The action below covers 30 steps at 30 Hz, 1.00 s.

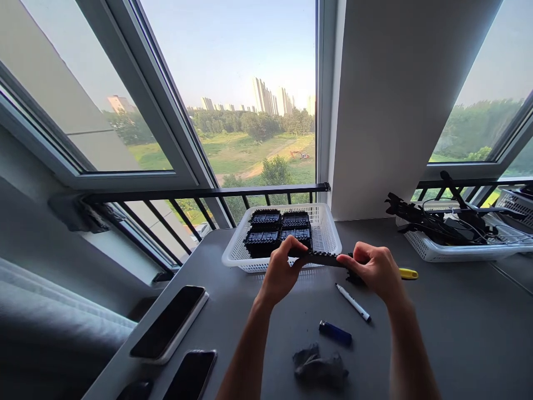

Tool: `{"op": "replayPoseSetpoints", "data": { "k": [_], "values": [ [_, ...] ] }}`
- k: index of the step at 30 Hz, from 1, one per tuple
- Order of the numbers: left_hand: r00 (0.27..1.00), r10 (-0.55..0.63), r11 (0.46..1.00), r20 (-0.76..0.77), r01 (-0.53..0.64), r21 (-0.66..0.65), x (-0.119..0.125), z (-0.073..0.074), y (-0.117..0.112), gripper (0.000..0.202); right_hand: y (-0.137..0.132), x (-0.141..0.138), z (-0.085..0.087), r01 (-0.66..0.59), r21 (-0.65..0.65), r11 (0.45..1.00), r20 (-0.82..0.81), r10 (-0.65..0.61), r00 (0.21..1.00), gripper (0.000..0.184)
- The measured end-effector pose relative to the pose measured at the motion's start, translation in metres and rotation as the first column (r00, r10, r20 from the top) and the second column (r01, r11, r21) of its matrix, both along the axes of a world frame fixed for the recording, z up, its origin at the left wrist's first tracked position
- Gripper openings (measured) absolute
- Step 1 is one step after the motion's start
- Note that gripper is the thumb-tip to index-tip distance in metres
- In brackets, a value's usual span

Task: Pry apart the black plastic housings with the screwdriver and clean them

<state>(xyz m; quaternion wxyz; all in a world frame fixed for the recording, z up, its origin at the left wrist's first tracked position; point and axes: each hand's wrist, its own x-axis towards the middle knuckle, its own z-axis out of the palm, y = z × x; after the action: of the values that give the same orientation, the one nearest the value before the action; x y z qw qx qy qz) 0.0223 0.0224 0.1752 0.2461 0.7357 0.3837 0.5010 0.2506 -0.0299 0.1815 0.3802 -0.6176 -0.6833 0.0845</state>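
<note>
Between my two hands is a flat black plastic piece (325, 258) with a toothed edge, held level above the table. My left hand (283, 269) pinches its left end, and my right hand (377, 272) grips the right end between thumb and curled fingers. Just behind it stands a white plastic basket (231, 256) with stacks of similar black toothed pieces (262, 240). Under my right hand lies another dark toothed item (355, 279), partly hidden. A yellow handle (408, 274) sticks out to the right of that hand.
On the grey table (449, 328) lie a white marker (353, 303), a blue lighter (335, 333) and a crumpled dark cloth (320, 368). Two phones, one on a white box (170, 323), sit at left. A second white basket (453, 253) at right holds black parts and cables.
</note>
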Motion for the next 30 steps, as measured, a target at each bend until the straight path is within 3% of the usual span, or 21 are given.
{"op": "replayPoseSetpoints", "data": {
  "k": [9,14,19,23,26,28,30],
  "values": [
    [1.0,0.0,1.0,-0.005,0.0,-0.005,0.003,0.001,-0.002,0.015,0.002,0.0,0.001,-0.04,-0.017,0.999,-0.03,0.04,0.999,0.056],
    [0.996,0.026,0.999,0.086,-0.024,-0.025,-0.002,0.006,-0.004,0.02,-0.01,0.022,0.002,-0.049,-0.037,0.998,-0.134,0.044,0.99,0.052],
    [0.996,-0.049,0.998,0.078,0.052,-0.041,-0.001,0.013,-0.012,0.02,-0.027,0.018,0.003,-0.073,-0.005,0.997,-0.499,0.061,0.864,0.046],
    [0.99,-0.125,0.992,0.07,0.127,-0.023,0.008,0.016,-0.023,0.021,-0.036,-0.008,0.0,-0.236,-0.069,0.969,-0.601,0.148,0.785,0.047],
    [0.984,-0.161,0.987,0.071,0.161,0.001,0.017,0.015,-0.03,0.021,-0.045,-0.017,-0.002,-0.246,-0.112,0.963,-0.677,0.107,0.729,0.043],
    [0.974,-0.146,0.989,0.172,0.141,0.04,0.024,0.012,-0.033,0.03,-0.051,-0.018,-0.002,-0.196,-0.124,0.973,-0.68,0.061,0.73,0.043],
    [0.949,-0.049,0.999,0.31,0.051,0.002,0.032,0.008,-0.037,0.059,-0.057,-0.019,-0.001,-0.116,-0.076,0.99,-0.668,0.036,0.744,0.043]
  ]
}}
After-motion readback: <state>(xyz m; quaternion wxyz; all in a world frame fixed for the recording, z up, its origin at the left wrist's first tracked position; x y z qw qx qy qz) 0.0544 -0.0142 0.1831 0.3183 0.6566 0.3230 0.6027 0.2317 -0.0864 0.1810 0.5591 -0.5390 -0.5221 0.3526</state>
